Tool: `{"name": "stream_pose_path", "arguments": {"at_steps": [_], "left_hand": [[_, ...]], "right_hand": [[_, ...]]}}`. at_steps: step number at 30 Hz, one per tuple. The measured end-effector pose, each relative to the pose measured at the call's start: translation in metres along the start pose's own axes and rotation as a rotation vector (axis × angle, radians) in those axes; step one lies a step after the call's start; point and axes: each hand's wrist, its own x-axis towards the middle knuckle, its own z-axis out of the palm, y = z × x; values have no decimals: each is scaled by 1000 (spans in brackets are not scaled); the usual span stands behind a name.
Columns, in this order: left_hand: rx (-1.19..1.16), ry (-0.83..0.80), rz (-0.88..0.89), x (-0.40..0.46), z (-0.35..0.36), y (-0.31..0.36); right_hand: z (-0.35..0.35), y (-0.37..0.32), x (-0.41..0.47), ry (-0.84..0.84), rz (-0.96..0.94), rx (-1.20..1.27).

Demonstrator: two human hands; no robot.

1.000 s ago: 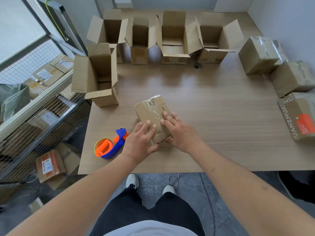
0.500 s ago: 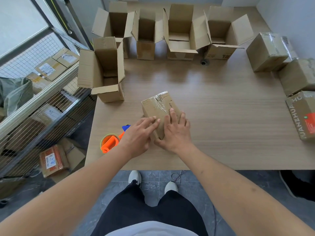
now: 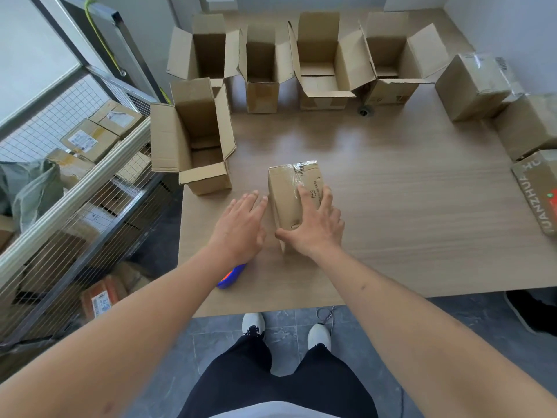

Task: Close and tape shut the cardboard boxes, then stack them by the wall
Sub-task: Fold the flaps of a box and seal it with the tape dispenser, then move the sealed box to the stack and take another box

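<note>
A small closed cardboard box (image 3: pixel 286 188) with clear tape over its top seam stands on the wooden table (image 3: pixel 407 212) in front of me. My right hand (image 3: pixel 316 227) lies on its top, fingers spread forward and thumb at the near end. My left hand (image 3: pixel 241 227) hovers flat just left of the box, fingers straight, holding nothing. The tape dispenser (image 3: pixel 230 277), blue and orange, lies near the table's front edge, mostly hidden under my left forearm.
An open box (image 3: pixel 193 146) stands at the table's left edge. Several open boxes (image 3: pixel 322 64) line the back. Taped boxes (image 3: pixel 473 86) sit along the right wall, with a printed box (image 3: pixel 539 191) nearest. A wire shelf (image 3: pixel 75 182) with parcels stands on the left.
My left hand has come off the box and now hovers beside it. My right hand has slid along the top. The view has shifted, hiding most of the dispenser.
</note>
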Motion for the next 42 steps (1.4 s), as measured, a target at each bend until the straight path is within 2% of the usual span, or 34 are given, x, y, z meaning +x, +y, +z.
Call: {"name": "stream_pose_path", "arguments": {"at_steps": [7, 23, 31, 42], "left_hand": [[37, -48, 72, 23, -43, -5], [50, 107, 229, 57, -163, 69], [92, 188, 288, 52, -192, 160], [76, 209, 285, 57, -188, 327]], "right_hand": [[-44, -8, -4, 95, 84, -15], [-193, 13, -45, 288, 102, 66], [-256, 81, -80, 325, 114, 103], [-336, 233, -117, 376, 105, 108]]}}
